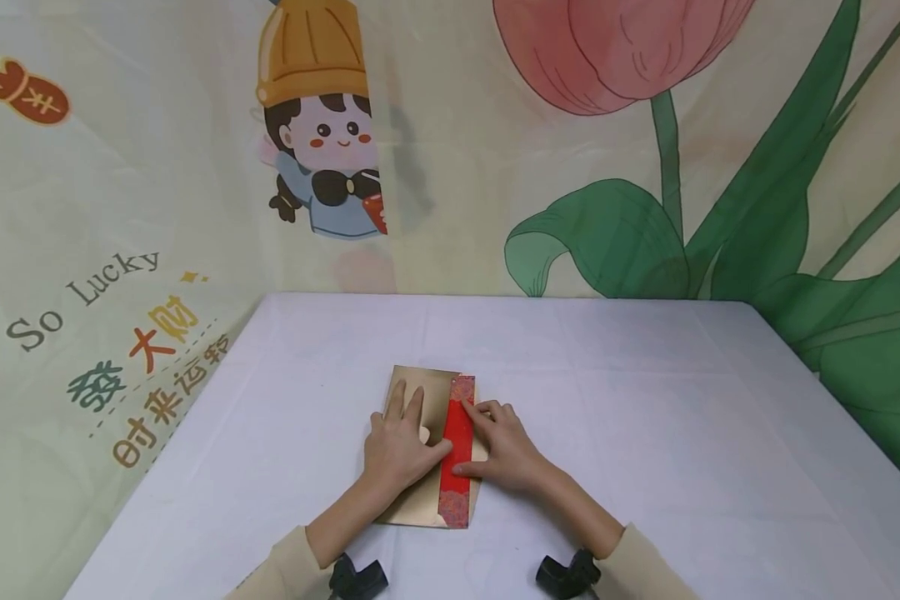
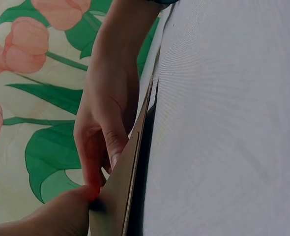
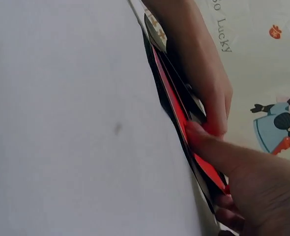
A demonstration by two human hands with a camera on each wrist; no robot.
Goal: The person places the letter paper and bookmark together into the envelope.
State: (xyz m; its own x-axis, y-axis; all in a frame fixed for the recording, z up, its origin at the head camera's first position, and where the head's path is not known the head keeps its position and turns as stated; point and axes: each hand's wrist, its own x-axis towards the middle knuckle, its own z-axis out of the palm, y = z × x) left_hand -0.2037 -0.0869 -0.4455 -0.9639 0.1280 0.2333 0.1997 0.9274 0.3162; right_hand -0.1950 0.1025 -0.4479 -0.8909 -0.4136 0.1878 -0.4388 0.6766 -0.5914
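A flat gold folder (image 1: pixel 412 508) lies on the table, with a red strip (image 1: pixel 459 432), patterned at both ends, along its right side. My left hand (image 1: pixel 396 450) rests on the gold face with two fingers stretched out. Its thumb touches the strip's left edge, beside a small pale disc (image 1: pixel 424 434). From the right side, my right hand (image 1: pixel 510 450) touches the red strip with its index fingertip and thumb set apart. In the right wrist view the thumb (image 3: pixel 218 147) lies over the red face, and dark gaps show between the folder's layers.
A white cloth (image 1: pixel 645 400) covers the table. Behind it hangs a printed backdrop (image 1: pixel 450 167) with a tulip and a cartoon figure. Black devices (image 1: pixel 356 577) sit at both wrists, near the front.
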